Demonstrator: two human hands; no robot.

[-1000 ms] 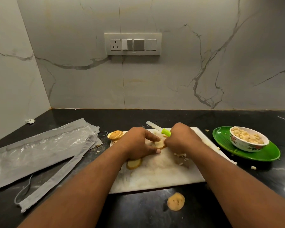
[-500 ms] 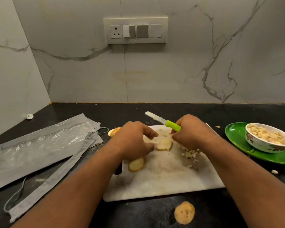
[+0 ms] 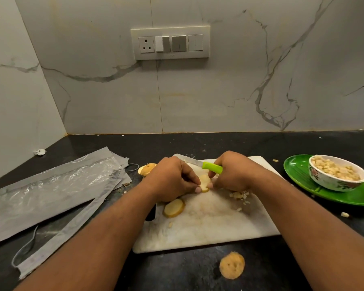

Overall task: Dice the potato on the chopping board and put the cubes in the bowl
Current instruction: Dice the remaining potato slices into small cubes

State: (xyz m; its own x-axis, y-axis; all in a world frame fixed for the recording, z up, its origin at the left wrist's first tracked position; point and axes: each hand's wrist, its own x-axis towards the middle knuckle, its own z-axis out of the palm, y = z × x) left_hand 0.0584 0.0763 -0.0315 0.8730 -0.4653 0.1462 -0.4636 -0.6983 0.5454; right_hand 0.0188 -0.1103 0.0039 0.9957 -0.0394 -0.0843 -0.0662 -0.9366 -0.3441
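Note:
A white chopping board (image 3: 208, 227) lies on the black counter. At its far middle a round potato slice (image 3: 204, 182) is pinched between the fingertips of my left hand (image 3: 172, 179) and my right hand (image 3: 233, 173). My right hand also grips a knife by its green handle (image 3: 212, 168), blade pointing back left. Another potato slice (image 3: 173, 207) lies flat on the board by my left wrist. A small heap of potato cubes (image 3: 239, 195) sits under my right hand. The floral bowl (image 3: 336, 182), filled with cubes, stands at the right.
The bowl rests on a green plate (image 3: 303, 175). Grey plastic bags (image 3: 51, 192) cover the counter at left. Potato end pieces (image 3: 146, 169) lie left of the board, a peel disc (image 3: 232, 265) in front of it, a stray cube (image 3: 344, 214) at right.
Both hands have closed in on the middle slice, which now stands lifted between their fingertips. The knife handle has dropped lower toward the board. The camera has shifted slightly.

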